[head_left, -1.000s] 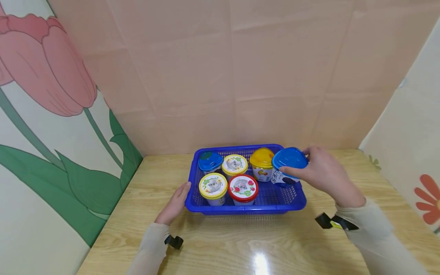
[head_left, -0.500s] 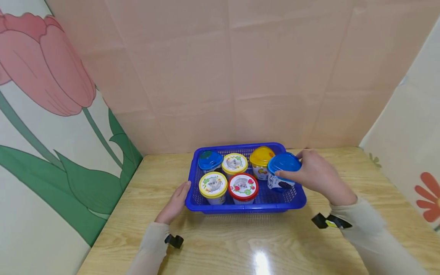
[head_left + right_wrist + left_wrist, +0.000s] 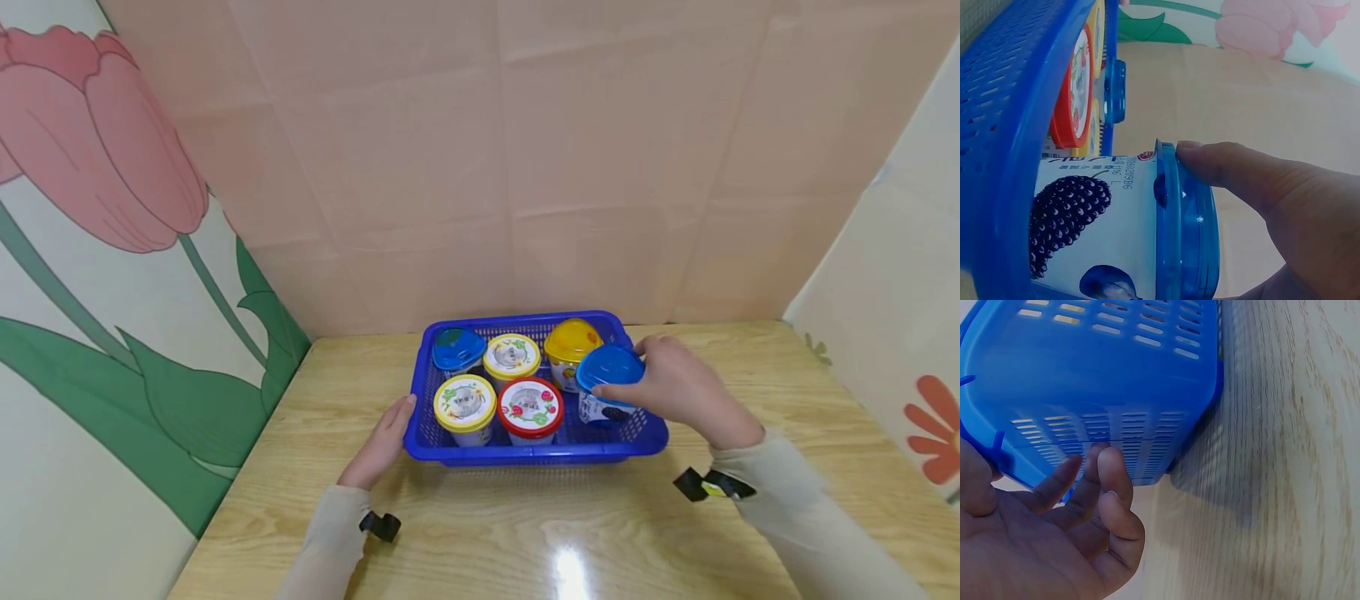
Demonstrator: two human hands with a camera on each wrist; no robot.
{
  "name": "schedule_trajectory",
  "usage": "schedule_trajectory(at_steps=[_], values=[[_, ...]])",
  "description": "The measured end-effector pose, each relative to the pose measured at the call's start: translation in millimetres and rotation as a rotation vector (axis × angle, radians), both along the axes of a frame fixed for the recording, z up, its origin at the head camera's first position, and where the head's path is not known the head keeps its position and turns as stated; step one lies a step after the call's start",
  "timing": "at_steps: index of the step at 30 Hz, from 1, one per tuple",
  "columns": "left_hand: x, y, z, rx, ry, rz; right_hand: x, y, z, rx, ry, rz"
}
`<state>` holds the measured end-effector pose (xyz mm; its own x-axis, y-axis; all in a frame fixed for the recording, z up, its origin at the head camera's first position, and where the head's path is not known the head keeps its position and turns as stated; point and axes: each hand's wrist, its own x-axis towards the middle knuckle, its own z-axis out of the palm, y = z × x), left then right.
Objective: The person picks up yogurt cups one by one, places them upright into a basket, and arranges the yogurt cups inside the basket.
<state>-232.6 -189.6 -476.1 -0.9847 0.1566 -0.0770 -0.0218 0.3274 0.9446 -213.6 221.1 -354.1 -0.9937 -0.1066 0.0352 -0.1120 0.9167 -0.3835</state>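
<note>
My right hand (image 3: 686, 396) grips a yogurt cup (image 3: 606, 408) by its blue lid, thumb on the near side of the lid. In the right wrist view the cup (image 3: 1094, 219) bears a blackberry and blueberry print, and its lower end is within the blue plastic basket (image 3: 1000, 162); whether it touches the bottom is hidden. My left hand (image 3: 381, 442) holds the left end of the basket (image 3: 532, 457), its thumb over the rim. In the left wrist view the left hand's fingers (image 3: 1119, 528) curl loosely below the rim, beside the slotted wall.
Inside the basket stand two yellow-lidded round tubs (image 3: 465, 404), a red-lidded tub (image 3: 531, 410), a yellow domed cup (image 3: 572, 342) and another blue-lidded cup (image 3: 458, 349). The basket sits on a wooden table (image 3: 480, 533) before a pinkish backdrop (image 3: 495, 167).
My right hand has moved left and slightly downward with the blackberry yogurt cup, farther into the right part of the basket. The left hand has stayed in place.
</note>
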Motion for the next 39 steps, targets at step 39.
schedule_trajectory(at_steps=[39], values=[[3.2, 0.3, 2.1, 0.021, 0.013, 0.001, -7.3, -10.8, -22.6, 0.089, -0.098, 0.052]])
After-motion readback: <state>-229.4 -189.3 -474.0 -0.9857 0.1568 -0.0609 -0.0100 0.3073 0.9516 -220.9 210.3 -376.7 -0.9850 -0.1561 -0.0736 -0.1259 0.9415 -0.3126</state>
